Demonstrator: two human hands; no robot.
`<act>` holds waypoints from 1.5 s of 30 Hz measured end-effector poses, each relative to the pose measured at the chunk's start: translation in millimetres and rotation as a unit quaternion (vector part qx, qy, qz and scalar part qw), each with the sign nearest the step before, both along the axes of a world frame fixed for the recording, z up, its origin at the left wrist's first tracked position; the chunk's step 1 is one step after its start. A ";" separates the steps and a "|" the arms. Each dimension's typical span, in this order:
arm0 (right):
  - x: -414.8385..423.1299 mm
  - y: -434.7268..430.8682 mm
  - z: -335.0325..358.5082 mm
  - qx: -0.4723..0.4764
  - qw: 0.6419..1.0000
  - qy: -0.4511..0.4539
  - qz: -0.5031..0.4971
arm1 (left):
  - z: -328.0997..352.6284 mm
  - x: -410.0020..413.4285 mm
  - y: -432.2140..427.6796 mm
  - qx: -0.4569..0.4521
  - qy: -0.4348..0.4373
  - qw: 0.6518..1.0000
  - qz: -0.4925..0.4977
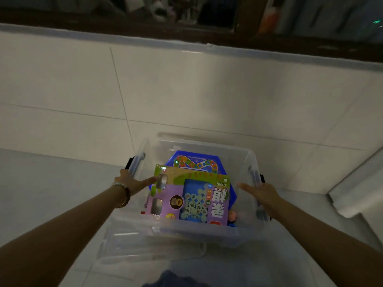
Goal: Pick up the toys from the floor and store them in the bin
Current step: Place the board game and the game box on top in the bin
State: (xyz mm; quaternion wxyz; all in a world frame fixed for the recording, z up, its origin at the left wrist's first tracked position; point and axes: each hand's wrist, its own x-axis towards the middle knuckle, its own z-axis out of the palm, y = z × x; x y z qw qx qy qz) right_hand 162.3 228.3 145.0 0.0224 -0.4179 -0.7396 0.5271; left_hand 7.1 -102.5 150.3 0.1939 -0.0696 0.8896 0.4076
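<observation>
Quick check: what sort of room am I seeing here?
Likely a home room, indoors: pale tiles, a dark wooden frame above them, and a clear bin holding boxed games.

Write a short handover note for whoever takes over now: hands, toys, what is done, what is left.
Left hand grips the left rim of the clear bin; right hand grips its right rim.
Inside: purple game box on a blue game board, small figure beside them.
Done: these toys are stored.
Left: no toy shows on the visible floor; check out of view.
</observation>
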 end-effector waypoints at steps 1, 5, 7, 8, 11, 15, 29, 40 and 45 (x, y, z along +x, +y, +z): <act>13.3 11.6 4.2 0.008 1.000 0.001 -0.010 | 4.3 4.9 16.0 0.002 0.004 1.000 -0.016; 75.8 64.6 23.6 0.044 0.995 0.009 -0.084 | 16.5 28.5 94.5 0.010 0.017 0.997 -0.076; 112.1 93.7 29.1 0.056 0.991 0.017 -0.120 | 17.9 44.1 141.4 0.010 0.010 0.993 -0.116; 130.1 107.6 29.1 0.061 0.989 0.018 -0.132 | 16.0 52.8 163.9 0.014 0.007 0.991 -0.133; 178.9 145.9 20.1 0.068 0.984 0.015 -0.164 | 0.1 84.0 222.9 0.020 -0.003 0.983 -0.182; 226.7 191.2 -11.5 0.056 0.979 0.004 -0.195 | -36.9 119.8 280.1 0.046 -0.014 0.984 -0.173; 260.9 219.9 -93.6 0.013 0.982 -0.083 -0.168 | -101.1 141.2 312.5 -0.004 -0.042 0.987 -0.157; 202.0 165.6 -22.8 0.135 0.987 -0.013 -0.087 | -37.5 77.9 244.5 -0.023 -0.106 0.968 -0.227; 97.2 79.4 10.8 0.084 0.993 0.077 0.034 | -6.1 30.6 156.6 -0.034 -0.059 0.969 -0.240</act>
